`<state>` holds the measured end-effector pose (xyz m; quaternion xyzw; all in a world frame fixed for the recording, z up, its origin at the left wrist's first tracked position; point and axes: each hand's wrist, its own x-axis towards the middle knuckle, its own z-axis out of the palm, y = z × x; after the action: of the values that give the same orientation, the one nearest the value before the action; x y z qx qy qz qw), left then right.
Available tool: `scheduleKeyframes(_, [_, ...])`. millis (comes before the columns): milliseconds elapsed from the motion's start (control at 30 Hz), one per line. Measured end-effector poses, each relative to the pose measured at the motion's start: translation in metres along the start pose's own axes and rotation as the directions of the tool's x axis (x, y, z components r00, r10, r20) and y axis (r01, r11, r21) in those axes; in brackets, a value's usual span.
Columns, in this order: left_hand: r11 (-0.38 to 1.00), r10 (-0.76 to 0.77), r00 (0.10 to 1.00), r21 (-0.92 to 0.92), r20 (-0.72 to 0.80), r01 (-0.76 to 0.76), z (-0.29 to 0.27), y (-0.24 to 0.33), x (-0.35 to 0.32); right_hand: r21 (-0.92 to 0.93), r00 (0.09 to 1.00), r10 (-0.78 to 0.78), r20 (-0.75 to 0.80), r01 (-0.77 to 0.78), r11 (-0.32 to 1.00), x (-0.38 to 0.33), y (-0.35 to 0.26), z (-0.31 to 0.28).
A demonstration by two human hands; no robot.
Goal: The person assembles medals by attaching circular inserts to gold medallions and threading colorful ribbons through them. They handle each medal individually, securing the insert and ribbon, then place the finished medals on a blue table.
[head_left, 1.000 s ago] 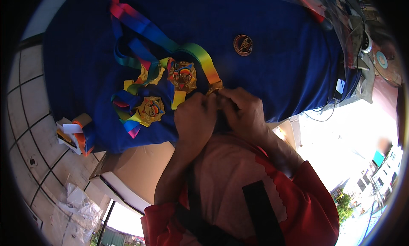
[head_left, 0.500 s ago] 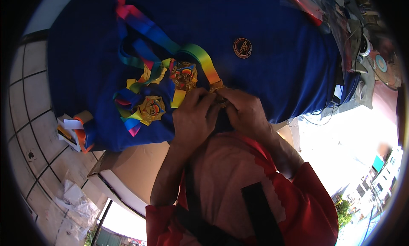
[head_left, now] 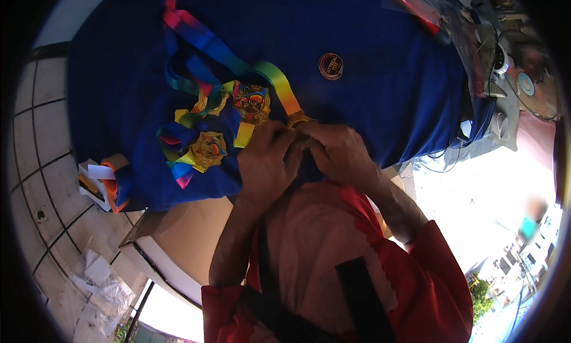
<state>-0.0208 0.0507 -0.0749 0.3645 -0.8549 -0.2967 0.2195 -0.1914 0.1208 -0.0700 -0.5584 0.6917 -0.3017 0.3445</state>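
Note:
My left hand (head_left: 266,161) and my right hand (head_left: 340,151) meet at the table's near edge, fingers closed on a gold medal (head_left: 299,118). Most of that medal is hidden by my fingers. Its rainbow ribbon (head_left: 277,80) runs up and away to the far left across the cloth. Just left of my hands lies another gold medal (head_left: 252,101) with a coloured centre. Further left are a gold medal (head_left: 209,150), face up with its ribbon bunched beside it, and one partly covered by ribbon (head_left: 210,100).
Dark blue cloth (head_left: 380,99) covers the table. A round dark disc (head_left: 331,66) with a copper-coloured rim lies beyond my right hand. Clear plastic and cables crowd the far right, near a small fan (head_left: 526,84). An open cardboard box (head_left: 184,236) stands below the near edge.
My fingers have closed further over the held medal, so less of it shows. The whole view has shifted slightly; the other medals stay in place on the cloth.

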Motion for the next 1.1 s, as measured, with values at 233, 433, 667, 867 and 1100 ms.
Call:
scheduleKeyframes(233, [0.997,-0.060,0.997,-0.054,-0.054,0.057,0.004,0.000,0.001,0.034,0.948,-0.105,-0.301,0.121,0.992,-0.002,0.023,-0.010])
scheduleKeyframes(433, [0.977,-0.207,0.977,-0.060,-0.045,0.204,0.010,-0.001,0.006,-0.223,0.914,-0.355,-0.197,0.311,0.924,-0.006,0.024,0.007])
scheduleKeyframes(667, [0.995,-0.095,0.995,-0.014,0.006,0.095,0.001,0.003,-0.003,-0.129,0.887,-0.425,-0.182,0.407,0.904,-0.006,0.029,0.003])
scheduleKeyframes(867, [0.998,-0.047,0.996,-0.035,-0.078,0.044,0.008,0.002,-0.009,0.162,0.918,-0.394,-0.050,0.396,0.904,-0.011,0.033,-0.017])
scheduleKeyframes(1100, [0.999,-0.047,0.985,-0.025,-0.166,0.044,0.016,0.001,-0.013,0.154,0.877,-0.470,0.101,0.453,0.878,-0.008,0.026,-0.015])
